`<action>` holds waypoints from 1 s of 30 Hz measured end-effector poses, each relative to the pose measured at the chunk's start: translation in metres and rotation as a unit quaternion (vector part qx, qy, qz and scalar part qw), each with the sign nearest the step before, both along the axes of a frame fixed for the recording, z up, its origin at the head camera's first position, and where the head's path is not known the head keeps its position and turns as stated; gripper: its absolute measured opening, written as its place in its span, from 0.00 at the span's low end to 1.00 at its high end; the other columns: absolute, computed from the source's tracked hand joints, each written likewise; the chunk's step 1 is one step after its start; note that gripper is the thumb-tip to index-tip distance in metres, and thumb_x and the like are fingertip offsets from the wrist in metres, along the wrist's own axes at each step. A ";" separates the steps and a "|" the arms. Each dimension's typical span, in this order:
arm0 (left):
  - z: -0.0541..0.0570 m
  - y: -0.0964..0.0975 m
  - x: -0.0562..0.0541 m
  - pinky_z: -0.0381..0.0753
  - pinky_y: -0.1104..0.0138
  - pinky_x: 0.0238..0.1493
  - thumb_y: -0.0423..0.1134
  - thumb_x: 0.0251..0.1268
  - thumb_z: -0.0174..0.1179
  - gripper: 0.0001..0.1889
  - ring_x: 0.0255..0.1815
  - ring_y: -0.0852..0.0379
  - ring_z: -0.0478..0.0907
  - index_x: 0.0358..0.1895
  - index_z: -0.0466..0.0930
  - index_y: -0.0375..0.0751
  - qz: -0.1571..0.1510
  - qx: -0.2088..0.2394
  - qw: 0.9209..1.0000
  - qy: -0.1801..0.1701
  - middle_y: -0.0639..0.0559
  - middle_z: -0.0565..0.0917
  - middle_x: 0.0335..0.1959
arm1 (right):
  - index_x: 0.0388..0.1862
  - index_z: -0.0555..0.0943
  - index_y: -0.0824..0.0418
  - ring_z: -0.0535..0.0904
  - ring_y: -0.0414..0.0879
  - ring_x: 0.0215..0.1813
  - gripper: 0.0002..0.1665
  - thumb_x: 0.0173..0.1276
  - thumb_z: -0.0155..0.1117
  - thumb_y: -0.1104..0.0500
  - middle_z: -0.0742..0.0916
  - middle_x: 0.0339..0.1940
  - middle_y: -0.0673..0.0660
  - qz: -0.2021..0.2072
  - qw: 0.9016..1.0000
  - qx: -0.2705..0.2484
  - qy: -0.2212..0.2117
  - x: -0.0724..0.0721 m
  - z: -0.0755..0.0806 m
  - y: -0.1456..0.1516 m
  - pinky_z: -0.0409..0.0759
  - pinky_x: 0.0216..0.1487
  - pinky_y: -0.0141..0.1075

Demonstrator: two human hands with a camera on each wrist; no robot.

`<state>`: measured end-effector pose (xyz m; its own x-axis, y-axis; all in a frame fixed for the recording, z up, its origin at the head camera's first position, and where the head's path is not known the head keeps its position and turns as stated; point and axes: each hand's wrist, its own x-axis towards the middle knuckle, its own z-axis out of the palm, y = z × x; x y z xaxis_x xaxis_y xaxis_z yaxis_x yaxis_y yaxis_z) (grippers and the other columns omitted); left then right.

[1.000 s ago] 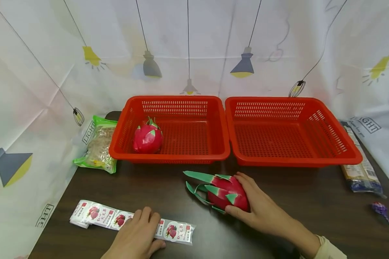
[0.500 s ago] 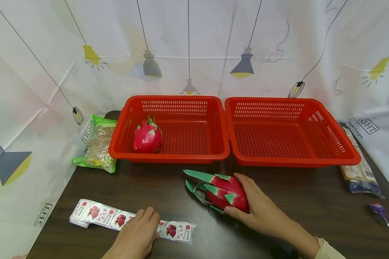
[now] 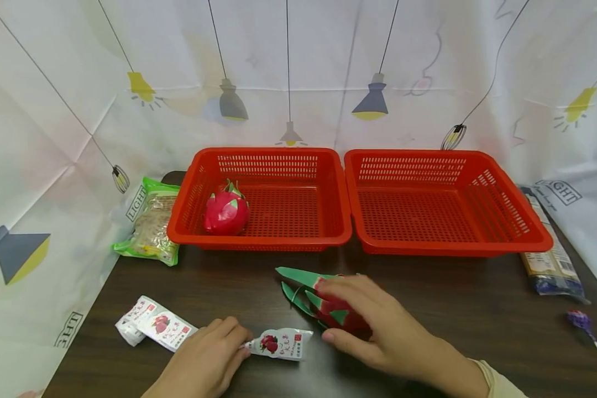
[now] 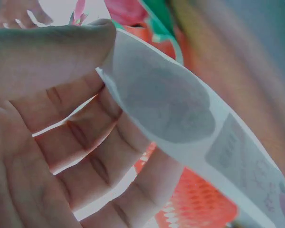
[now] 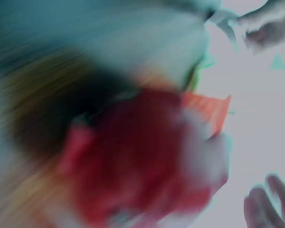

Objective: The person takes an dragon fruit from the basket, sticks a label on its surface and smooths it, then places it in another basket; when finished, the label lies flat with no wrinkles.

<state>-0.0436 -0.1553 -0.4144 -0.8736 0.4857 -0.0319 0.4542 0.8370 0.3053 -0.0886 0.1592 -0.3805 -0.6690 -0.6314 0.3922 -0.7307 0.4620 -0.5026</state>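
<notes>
My left hand (image 3: 206,356) pinches a strip of dragon fruit stickers (image 3: 281,344) between thumb and fingers, near its right end. The left wrist view shows the pale back of the strip (image 4: 166,95) running from under the thumb. Beside it, my right hand (image 3: 373,326) is over a red dragon fruit (image 3: 330,308) with long green leaves, fingers extended and spread rather than wrapped round it. That fruit lies on its side on the table, leaves to the left, partly covered by the hand. It appears blurred in the right wrist view.
Two red plastic baskets stand side by side at the back; the left basket (image 3: 273,241) holds another dragon fruit (image 3: 227,211), and the right basket (image 3: 457,247) is bare. A green-edged food packet (image 3: 154,221) is far left, another packet (image 3: 554,265) and a lollipop (image 3: 579,320) far right.
My left hand has lifted and twisted the sticker strip, whose rolled end has shifted. My right hand has loosened from the dragon fruit and moved slightly left over it.
</notes>
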 end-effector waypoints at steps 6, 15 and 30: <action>0.016 0.008 0.007 0.72 0.75 0.34 0.45 0.68 0.67 0.08 0.38 0.70 0.72 0.47 0.84 0.57 -0.043 0.087 0.994 0.045 0.69 0.79 0.39 | 0.57 0.81 0.44 0.76 0.29 0.42 0.15 0.76 0.62 0.45 0.85 0.48 0.38 0.078 0.990 0.036 -0.114 -0.002 0.010 -0.024 0.79 0.43 0.25; 0.020 0.007 0.009 0.75 0.77 0.36 0.43 0.68 0.67 0.07 0.38 0.73 0.71 0.46 0.83 0.58 -0.056 0.167 0.984 0.031 0.70 0.80 0.39 | 0.51 0.80 0.47 0.71 0.23 0.29 0.07 0.79 0.58 0.52 0.85 0.28 0.40 0.162 0.966 -0.004 -0.203 -0.003 0.004 -0.037 0.75 0.29 0.21; 0.035 -0.008 -0.023 0.79 0.65 0.59 0.54 0.80 0.51 0.13 0.57 0.66 0.73 0.56 0.82 0.64 -0.071 0.229 0.960 -0.147 0.71 0.80 0.53 | 0.49 0.80 0.51 0.62 0.23 0.27 0.05 0.78 0.60 0.58 0.78 0.23 0.43 0.186 0.969 -0.043 -0.158 0.002 -0.010 -0.042 0.67 0.24 0.19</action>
<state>-0.0663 -0.1634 -0.3794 -0.7834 0.6211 -0.0212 0.3920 0.5203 0.7587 -0.0866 0.1174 -0.3901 -0.4972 -0.8258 0.2663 -0.6420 0.1437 -0.7531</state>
